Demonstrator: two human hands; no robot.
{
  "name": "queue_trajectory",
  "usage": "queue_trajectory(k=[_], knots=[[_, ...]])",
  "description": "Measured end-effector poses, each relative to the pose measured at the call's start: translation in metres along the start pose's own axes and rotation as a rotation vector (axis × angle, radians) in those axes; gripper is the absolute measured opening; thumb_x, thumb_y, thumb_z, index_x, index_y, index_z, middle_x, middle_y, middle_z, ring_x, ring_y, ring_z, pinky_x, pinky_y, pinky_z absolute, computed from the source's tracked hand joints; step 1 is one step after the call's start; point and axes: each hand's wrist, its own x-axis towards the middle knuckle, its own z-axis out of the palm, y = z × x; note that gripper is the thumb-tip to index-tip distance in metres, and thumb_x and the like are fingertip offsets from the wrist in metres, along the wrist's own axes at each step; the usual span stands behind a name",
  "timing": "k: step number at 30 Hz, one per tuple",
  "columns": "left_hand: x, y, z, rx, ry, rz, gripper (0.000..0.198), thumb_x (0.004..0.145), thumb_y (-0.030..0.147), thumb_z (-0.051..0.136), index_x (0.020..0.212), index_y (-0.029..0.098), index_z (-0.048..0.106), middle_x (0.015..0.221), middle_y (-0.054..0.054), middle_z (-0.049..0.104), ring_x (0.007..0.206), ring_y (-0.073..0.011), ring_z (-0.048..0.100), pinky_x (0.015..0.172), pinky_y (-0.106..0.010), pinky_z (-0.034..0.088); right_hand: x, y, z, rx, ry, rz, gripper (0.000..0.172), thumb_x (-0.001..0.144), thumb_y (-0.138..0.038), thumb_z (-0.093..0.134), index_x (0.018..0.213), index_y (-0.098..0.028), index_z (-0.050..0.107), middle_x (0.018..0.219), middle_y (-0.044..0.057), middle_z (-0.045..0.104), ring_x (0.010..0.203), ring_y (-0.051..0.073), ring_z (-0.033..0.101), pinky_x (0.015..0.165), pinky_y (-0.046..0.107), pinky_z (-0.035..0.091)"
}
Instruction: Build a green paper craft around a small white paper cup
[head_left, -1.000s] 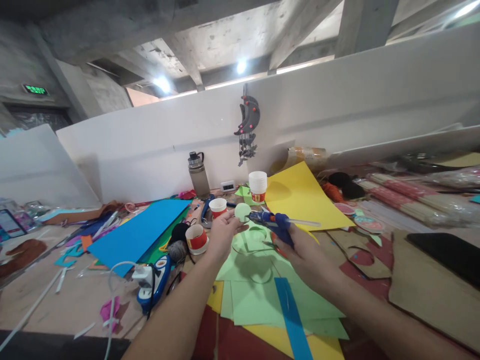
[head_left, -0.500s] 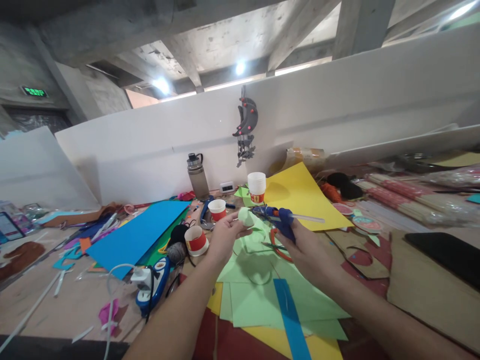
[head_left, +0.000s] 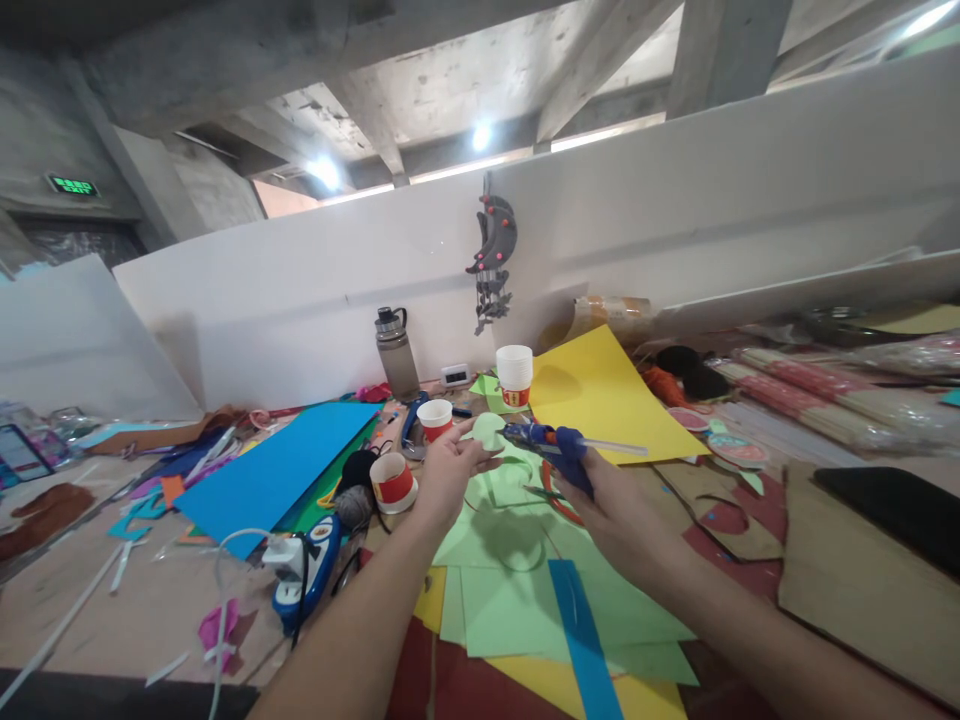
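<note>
Between the fingertips of my left hand is a small round piece of pale green paper, held up above the table. My right hand is wrapped round the handle of a blue hot glue gun, a clear glue stick poking out of its back. The gun's nozzle points left and sits at the right edge of the green disc; whether it touches cannot be made out. Below lie light green paper sheets and orange-handled scissors, partly hidden by my right hand.
Two red-and-white paper cups stand left of my left hand, near a blue power strip. Behind are a stack of cups, a grey bottle and yellow card. Blue card lies left; cardboard lies right.
The green disc has turned to show more of its flat face, and the glue gun's nozzle has shifted slightly down towards its edge. Both hands keep their hold.
</note>
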Motion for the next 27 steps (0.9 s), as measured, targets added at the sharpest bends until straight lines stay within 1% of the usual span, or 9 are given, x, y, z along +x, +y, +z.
queue_trajectory(k=[4, 7, 10, 14, 17, 20, 23, 25, 27], knots=[[0.0006, -0.0018, 0.0014, 0.038, -0.022, -0.003, 0.045, 0.073, 0.016, 0.063, 0.116, 0.01, 0.057, 0.08, -0.007, 0.071, 0.072, -0.0175, 0.068, 0.079, -0.038, 0.055, -0.0009, -0.0011, 0.004, 0.014, -0.079, -0.015, 0.027, 0.086, -0.035, 0.041, 0.1, -0.017, 0.057, 0.095, 0.014, 0.068, 0.088, 0.027, 0.063, 0.072, 0.035, 0.047], [0.0, -0.0048, 0.0027, 0.073, -0.079, -0.02, 0.038, 0.075, 0.021, 0.063, 0.11, 0.009, 0.06, 0.084, -0.011, 0.071, 0.075, -0.0194, 0.068, 0.079, -0.04, 0.054, 0.0016, -0.0012, 0.0041, 0.007, -0.07, -0.013, 0.028, 0.087, -0.034, 0.039, 0.102, -0.016, 0.055, 0.095, 0.014, 0.067, 0.087, 0.027, 0.062, 0.073, 0.036, 0.047], [-0.0005, -0.0063, 0.0026, 0.08, -0.112, -0.023, 0.039, 0.074, 0.025, 0.066, 0.109, 0.009, 0.061, 0.085, -0.012, 0.071, 0.077, -0.0205, 0.068, 0.081, -0.04, 0.054, 0.0035, -0.0007, 0.0007, -0.032, -0.037, 0.013, 0.027, 0.087, -0.032, 0.038, 0.102, -0.016, 0.054, 0.094, 0.014, 0.067, 0.087, 0.027, 0.063, 0.073, 0.034, 0.046], [0.0015, -0.0044, -0.0006, 0.045, -0.04, 0.003, 0.039, 0.072, 0.02, 0.067, 0.109, 0.01, 0.061, 0.079, -0.008, 0.07, 0.072, -0.0165, 0.066, 0.08, -0.038, 0.054, 0.0008, 0.0002, -0.0007, -0.055, -0.019, 0.026, 0.023, 0.087, -0.033, 0.039, 0.096, -0.019, 0.055, 0.091, 0.012, 0.068, 0.084, 0.026, 0.064, 0.07, 0.033, 0.046], [0.0027, -0.003, -0.0016, 0.023, -0.015, 0.029, 0.033, 0.072, 0.016, 0.065, 0.104, 0.01, 0.062, 0.072, -0.004, 0.068, 0.065, -0.0128, 0.063, 0.08, -0.037, 0.055, -0.0015, 0.0004, 0.0025, -0.002, -0.045, -0.009, 0.024, 0.087, -0.035, 0.041, 0.098, -0.019, 0.056, 0.093, 0.012, 0.068, 0.086, 0.026, 0.063, 0.071, 0.033, 0.046], [0.0016, -0.0037, 0.0008, 0.034, -0.03, 0.015, 0.029, 0.073, 0.019, 0.065, 0.1, 0.01, 0.062, 0.073, -0.005, 0.069, 0.066, -0.0133, 0.064, 0.08, -0.038, 0.055, -0.001, 0.0009, 0.0049, 0.02, -0.058, -0.019, 0.027, 0.087, -0.036, 0.041, 0.101, -0.018, 0.056, 0.095, 0.012, 0.068, 0.087, 0.027, 0.063, 0.072, 0.034, 0.047], [-0.0002, -0.0053, 0.0036, 0.054, -0.03, 0.003, 0.025, 0.073, 0.02, 0.066, 0.096, 0.01, 0.062, 0.075, -0.006, 0.069, 0.069, -0.0147, 0.065, 0.08, -0.038, 0.055, 0.0006, 0.0021, 0.0049, 0.012, -0.012, -0.014, 0.027, 0.087, -0.035, 0.041, 0.101, -0.018, 0.056, 0.095, 0.013, 0.068, 0.088, 0.027, 0.063, 0.074, 0.035, 0.047], [-0.0005, -0.006, 0.0038, 0.065, -0.03, 0.014, 0.025, 0.074, 0.019, 0.065, 0.097, 0.011, 0.06, 0.077, -0.007, 0.069, 0.071, -0.0151, 0.066, 0.081, -0.038, 0.055, 0.0008, 0.0027, 0.0049, 0.006, -0.004, -0.009, 0.026, 0.087, -0.035, 0.04, 0.1, -0.018, 0.056, 0.094, 0.013, 0.068, 0.087, 0.027, 0.063, 0.073, 0.035, 0.047], [-0.0001, -0.0062, 0.003, 0.075, -0.034, 0.027, 0.026, 0.076, 0.019, 0.063, 0.1, 0.011, 0.059, 0.077, -0.006, 0.069, 0.069, -0.0142, 0.065, 0.081, -0.038, 0.055, 0.0001, 0.0029, 0.0058, 0.012, -0.036, -0.012, 0.027, 0.087, -0.035, 0.041, 0.1, -0.017, 0.056, 0.094, 0.013, 0.068, 0.086, 0.027, 0.063, 0.072, 0.035, 0.047]])
